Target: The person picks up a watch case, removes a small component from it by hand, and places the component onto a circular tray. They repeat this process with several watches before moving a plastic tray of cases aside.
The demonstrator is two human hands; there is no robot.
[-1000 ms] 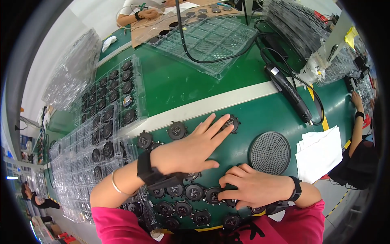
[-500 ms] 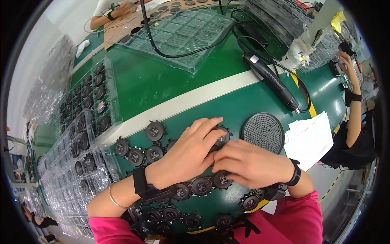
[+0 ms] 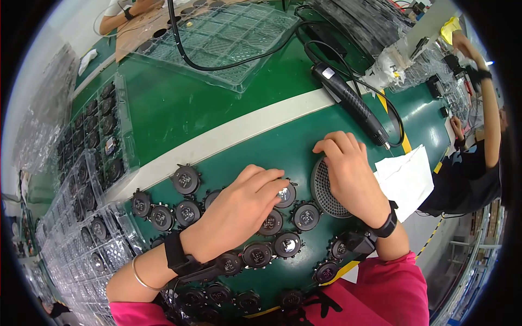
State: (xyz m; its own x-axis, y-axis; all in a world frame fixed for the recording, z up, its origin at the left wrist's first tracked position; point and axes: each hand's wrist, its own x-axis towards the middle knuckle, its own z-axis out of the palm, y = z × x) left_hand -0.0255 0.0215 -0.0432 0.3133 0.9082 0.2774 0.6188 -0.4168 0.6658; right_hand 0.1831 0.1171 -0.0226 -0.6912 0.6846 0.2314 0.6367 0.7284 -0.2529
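Green table (image 3: pixel 217 108) fills the view, with a clear tray (image 3: pixel 228 38) far back and trays of black parts (image 3: pixel 87 157) stacked on the left, close enough to grab. A black power tool (image 3: pixel 348 100) lies at the right, near the working hand. Round black parts (image 3: pixel 187 179) sit spread out in rows near the person, easy to pick one by one. The left hand (image 3: pixel 239 209) presses open fingers on one round part (image 3: pixel 285 194). The right hand (image 3: pixel 350 176) rests flat and open on a round mesh disc (image 3: pixel 323 193), perhaps to keep it from sliding.
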